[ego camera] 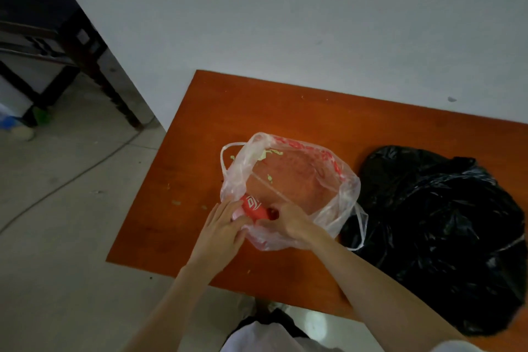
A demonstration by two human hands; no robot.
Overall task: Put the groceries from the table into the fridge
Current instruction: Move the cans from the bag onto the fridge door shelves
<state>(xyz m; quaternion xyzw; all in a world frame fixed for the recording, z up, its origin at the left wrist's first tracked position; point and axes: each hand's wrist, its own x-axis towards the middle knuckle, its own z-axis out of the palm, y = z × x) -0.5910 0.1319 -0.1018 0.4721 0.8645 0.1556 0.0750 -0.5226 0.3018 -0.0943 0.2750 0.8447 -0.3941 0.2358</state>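
Both grips on red packet (255, 208) | left hand (221, 227) | right hand (288, 223) | clear bag (337, 197) hides most

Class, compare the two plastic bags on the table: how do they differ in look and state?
The clear bag is see-through with red print; the black bag is opaque. The clear bag's mouth is open, showing a red packet; the black bag's contents are hidden. Both hands, left and right, are at the clear bag; neither touches the black bag. Both bags lie crumpled on the table.
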